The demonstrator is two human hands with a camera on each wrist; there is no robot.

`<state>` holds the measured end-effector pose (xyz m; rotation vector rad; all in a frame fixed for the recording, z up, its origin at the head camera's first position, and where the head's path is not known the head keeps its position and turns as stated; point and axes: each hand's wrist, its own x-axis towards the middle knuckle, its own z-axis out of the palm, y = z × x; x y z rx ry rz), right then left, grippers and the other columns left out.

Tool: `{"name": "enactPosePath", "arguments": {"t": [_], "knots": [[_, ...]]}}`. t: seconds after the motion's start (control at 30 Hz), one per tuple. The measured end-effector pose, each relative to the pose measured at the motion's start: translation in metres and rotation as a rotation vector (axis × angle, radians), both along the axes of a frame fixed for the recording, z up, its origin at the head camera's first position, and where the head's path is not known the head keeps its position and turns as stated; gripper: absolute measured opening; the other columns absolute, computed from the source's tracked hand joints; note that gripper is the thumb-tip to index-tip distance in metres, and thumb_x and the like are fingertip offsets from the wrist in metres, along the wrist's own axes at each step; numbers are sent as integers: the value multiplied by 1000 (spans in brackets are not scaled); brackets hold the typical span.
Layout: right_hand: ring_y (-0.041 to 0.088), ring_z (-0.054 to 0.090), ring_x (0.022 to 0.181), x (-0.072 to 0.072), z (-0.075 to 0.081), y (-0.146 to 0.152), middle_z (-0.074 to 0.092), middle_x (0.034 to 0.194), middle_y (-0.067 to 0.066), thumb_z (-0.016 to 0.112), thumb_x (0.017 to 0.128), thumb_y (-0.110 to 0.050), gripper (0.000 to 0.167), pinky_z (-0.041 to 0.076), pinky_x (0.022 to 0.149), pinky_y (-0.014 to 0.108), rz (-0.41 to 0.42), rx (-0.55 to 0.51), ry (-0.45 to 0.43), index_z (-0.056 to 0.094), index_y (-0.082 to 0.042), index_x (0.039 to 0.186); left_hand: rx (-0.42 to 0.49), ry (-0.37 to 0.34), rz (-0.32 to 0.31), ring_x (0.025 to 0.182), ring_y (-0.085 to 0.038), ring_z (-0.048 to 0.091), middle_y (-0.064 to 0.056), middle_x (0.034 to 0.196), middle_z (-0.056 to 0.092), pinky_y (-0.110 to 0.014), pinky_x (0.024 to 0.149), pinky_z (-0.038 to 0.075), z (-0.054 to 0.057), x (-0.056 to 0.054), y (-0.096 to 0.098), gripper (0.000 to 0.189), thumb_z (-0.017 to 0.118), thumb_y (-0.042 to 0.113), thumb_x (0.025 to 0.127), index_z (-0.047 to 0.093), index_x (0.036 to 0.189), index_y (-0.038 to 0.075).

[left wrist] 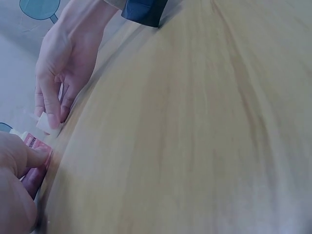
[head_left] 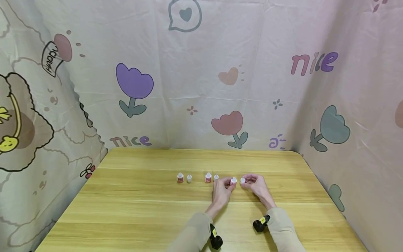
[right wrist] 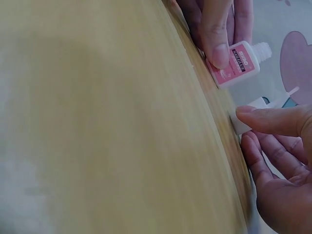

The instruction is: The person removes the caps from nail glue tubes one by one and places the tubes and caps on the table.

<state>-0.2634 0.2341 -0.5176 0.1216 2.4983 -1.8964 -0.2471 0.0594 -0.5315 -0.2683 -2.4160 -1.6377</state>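
My left hand (head_left: 221, 192) pinches a small white bottle of nail glue (right wrist: 239, 68) with a pink label, its thumb across the label. The bottle's ribbed white neck (right wrist: 263, 50) is bare. Just to the right, my right hand (head_left: 258, 186) holds a white cap (right wrist: 246, 117) between thumb and fingers. From the cap a thin, pale stem (right wrist: 291, 93) sticks out. Bottle and cap are apart, both low over the wooden table (head_left: 141, 210). In the left wrist view the left fingers partly cover the bottle.
Left of my hands stand two more bottles, one in the middle (head_left: 208, 177) and one farther left (head_left: 180, 177). Each has a white cap beside it, one near my left hand (head_left: 216, 177), the other farther left (head_left: 189, 179). A printed curtain (head_left: 195, 87) hangs behind the table.
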Motion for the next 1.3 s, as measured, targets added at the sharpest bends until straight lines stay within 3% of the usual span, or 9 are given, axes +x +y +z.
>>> {"name": "enactPosePath", "arguments": {"t": [0.27, 0.53, 0.7, 0.93, 1.13, 1.3], "knots": [[6, 62, 74, 0, -1, 0, 72, 89, 10, 77, 77, 13, 34, 52, 69, 16, 7, -4, 15, 64, 14, 109, -30, -12, 22, 73, -2, 63, -1, 86, 77, -15, 66, 49, 1, -2, 4, 8, 75, 9, 89, 78, 96, 13], [6, 61, 74, -1, -2, -1, 71, 88, 7, 75, 76, 16, 38, 52, 69, 16, 15, -43, 17, 61, 16, 111, -27, -22, 41, 79, -8, 68, -7, 96, 78, -18, 70, 55, 3, 0, 5, 25, 76, 4, 87, 75, 112, 7], [7, 62, 76, -1, -1, -2, 71, 93, 11, 74, 76, 15, 40, 53, 71, 16, 22, -41, 15, 61, 15, 114, -21, -25, 21, 79, -12, 70, -10, 99, 77, -17, 68, 55, 3, 2, 2, 27, 75, 0, 86, 75, 112, 8], [10, 63, 85, 2, 0, -2, 69, 108, 21, 74, 76, 15, 50, 53, 75, 15, 46, -54, 6, 58, 16, 123, 2, -66, -6, 79, -12, 72, -22, 127, 68, -17, 67, 56, 1, 9, -2, 47, 73, -3, 85, 64, 131, 1], [11, 64, 89, 4, 1, 0, 69, 109, 19, 74, 78, 14, 53, 53, 78, 15, 67, -73, 13, 55, 16, 127, -2, -100, -7, 80, -7, 71, -22, 134, 64, -19, 72, 58, 1, 14, -5, 52, 75, 1, 85, 60, 135, 0], [8, 61, 88, 6, 0, 1, 68, 111, 18, 73, 80, 11, 53, 52, 79, 14, 81, -48, 28, 55, 14, 129, 2, -95, -20, 88, -15, 74, -25, 135, 62, -25, 79, 60, 3, 20, -11, 55, 76, 0, 84, 58, 136, -2]]}}
